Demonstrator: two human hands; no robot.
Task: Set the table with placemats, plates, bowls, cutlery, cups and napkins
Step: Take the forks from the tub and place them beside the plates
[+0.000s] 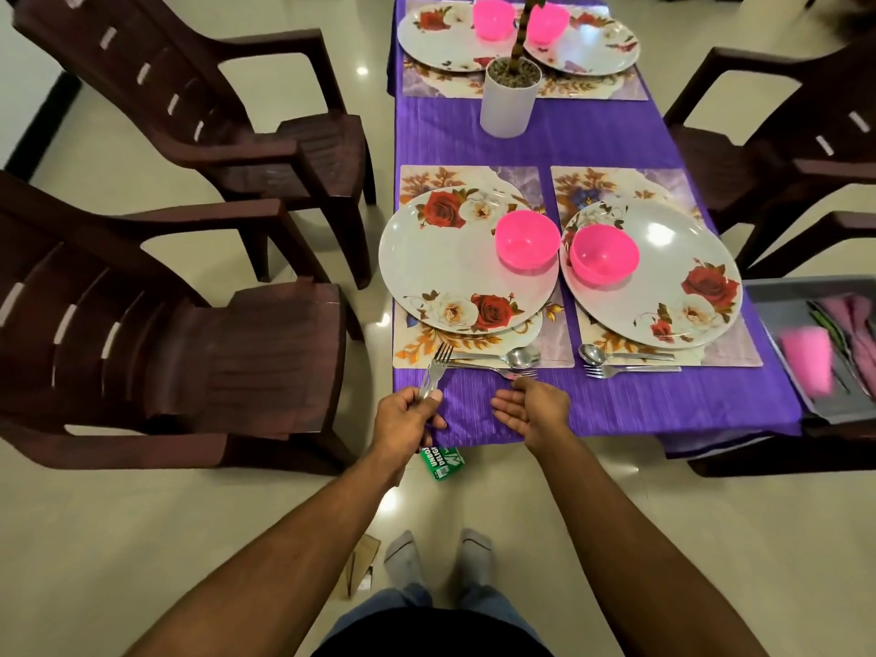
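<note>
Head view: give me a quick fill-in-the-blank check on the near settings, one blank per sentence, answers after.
1. The left hand grips a ____ by its handle.
2. Each near plate carries one bowl coloured ____.
3. The right hand is open, its fingertips beside the fork lying on the ____ cloth.
4. The white pot stands between the near and ____ settings.

Answers: fork; pink; purple; far
</note>
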